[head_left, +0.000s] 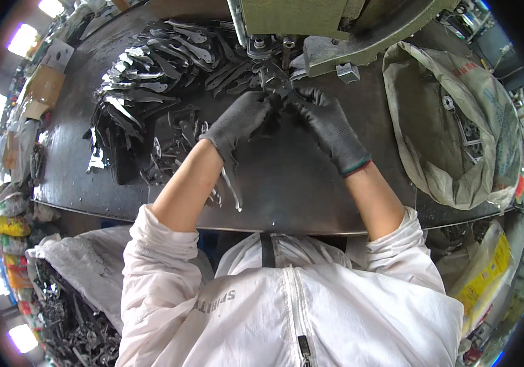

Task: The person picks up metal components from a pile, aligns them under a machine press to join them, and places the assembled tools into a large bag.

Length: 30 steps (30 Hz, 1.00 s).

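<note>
"Two gloved hands, holding what?"

"Left hand (245, 119) and right hand (328, 121), both curled in at a small metal part (284, 91), just below the machine (298, 18). Looks pinched, but contact's hidden; can't tell which one grips."

"Why both?"

"Probably to steady it from either side."

"Further out?"

"Loose metal pieces (179, 137) beside the left hand, bigger metal pile (152, 70) beyond, likely for easy reach. Right: open sack (500, 140), metal parts (467, 131) inside, mouth spread, presumably for access."

Dark metal table (311, 189), heaped flat metal pieces (152, 85), smaller parts (186, 129), open sack (497, 110)
</note>
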Tool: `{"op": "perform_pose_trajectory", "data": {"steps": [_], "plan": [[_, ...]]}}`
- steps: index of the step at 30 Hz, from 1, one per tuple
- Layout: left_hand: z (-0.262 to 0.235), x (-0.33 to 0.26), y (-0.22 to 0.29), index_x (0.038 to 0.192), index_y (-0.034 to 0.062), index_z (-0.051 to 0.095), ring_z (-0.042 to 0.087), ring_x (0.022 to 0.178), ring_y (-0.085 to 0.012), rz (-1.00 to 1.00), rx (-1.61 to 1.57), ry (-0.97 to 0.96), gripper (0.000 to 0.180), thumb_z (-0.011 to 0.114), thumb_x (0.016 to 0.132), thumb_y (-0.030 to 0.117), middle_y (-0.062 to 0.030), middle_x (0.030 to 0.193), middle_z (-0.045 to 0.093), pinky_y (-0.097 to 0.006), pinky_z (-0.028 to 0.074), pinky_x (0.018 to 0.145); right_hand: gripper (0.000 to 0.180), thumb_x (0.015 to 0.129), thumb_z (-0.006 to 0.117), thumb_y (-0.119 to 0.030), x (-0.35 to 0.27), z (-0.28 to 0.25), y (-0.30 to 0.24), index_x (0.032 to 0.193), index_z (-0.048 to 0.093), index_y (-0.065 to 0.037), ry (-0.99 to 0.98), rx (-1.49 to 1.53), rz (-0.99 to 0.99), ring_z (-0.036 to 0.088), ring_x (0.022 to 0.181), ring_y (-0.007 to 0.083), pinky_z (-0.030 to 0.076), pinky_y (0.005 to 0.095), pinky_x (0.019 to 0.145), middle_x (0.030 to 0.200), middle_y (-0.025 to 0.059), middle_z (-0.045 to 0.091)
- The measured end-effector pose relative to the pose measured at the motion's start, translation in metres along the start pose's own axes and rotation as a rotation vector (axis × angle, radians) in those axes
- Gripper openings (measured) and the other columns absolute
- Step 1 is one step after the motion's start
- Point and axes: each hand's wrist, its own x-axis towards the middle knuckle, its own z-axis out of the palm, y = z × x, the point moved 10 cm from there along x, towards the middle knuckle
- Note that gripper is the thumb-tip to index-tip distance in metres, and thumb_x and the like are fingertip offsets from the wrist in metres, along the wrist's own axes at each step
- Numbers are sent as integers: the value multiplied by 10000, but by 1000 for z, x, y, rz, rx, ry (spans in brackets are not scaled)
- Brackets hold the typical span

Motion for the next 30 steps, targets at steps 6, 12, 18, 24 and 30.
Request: {"op": "perform_pose_trajectory", "data": {"steps": [6, 12, 18, 24, 30], "plan": [[-101, -15, 31, 1115, -18, 636, 710, 822, -293, 772, 282, 434, 195, 554, 986, 103, -136, 909, 735, -447, 558, 774, 248, 1032, 662, -214, -5, 27, 2, 1101, 671, 24, -122, 171, 80, 628, 716, 108, 514, 275, 613, 915, 56, 704], [-196, 25, 84, 1284, 187, 631, 711, 1076, -366, 93, 1417, 750, 299, 517, 1007, 188, -135, 1175, 711, -501, 582, 840, 159, 1023, 628, -85, -8, 10, 9, 1163, 630, -10, -75, 263, 172, 649, 733, 144, 533, 271, 610, 947, 65, 681], [-208, 49, 68, 1286, 219, 665, 695, 1119, -328, 240, 1576, 592, 318, 494, 1020, 184, -117, 1189, 705, -483, 570, 903, 268, 1027, 677, -236, -19, 6, -13, 1168, 636, -11, -25, 233, 85, 641, 696, 112, 519, 268, 585, 946, 64, 692], [-242, 28, 59, 1238, 203, 702, 647, 1201, -312, 243, 1465, 646, 282, 566, 993, 223, -100, 1287, 661, -434, 542, 979, 203, 1043, 620, -168, -27, 18, 10, 1165, 637, -6, -107, 181, 176, 643, 696, 110, 523, 247, 590, 930, 51, 683], [-163, -63, 131, 1285, 62, 654, 647, 1121, -358, 692, 1226, 838, 304, 591, 1027, 210, -165, 1240, 663, -450, 519, 963, 157, 1048, 611, -147, -31, 2, 26, 1128, 641, -15, -52, 165, 246, 613, 678, 84, 508, 241, 599, 909, 34, 676]]}}
